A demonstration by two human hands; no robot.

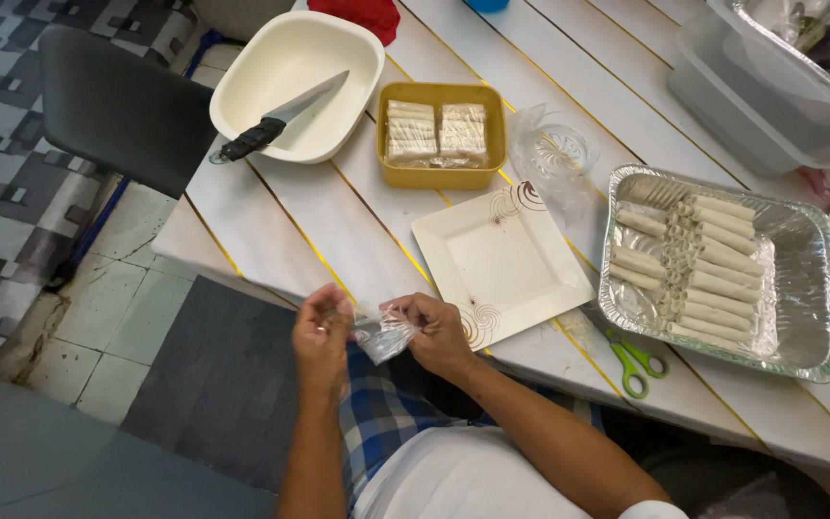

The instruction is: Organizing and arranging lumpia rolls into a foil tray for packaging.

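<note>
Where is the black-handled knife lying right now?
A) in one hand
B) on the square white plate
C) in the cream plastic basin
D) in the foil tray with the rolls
C: the black-handled knife rests with its blade inside the cream plastic basin and its handle over the rim, while both hands hold only a small clear plastic bag.

Crinkly clear plastic wrap (383, 333), shiny foil tray (812, 288), painted wooden table (338, 226)

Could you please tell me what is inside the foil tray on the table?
The foil tray holds two rows of pale rolled wraps lying side by side. Its right part is bare foil. What lies beneath the rolls is covered.
</note>
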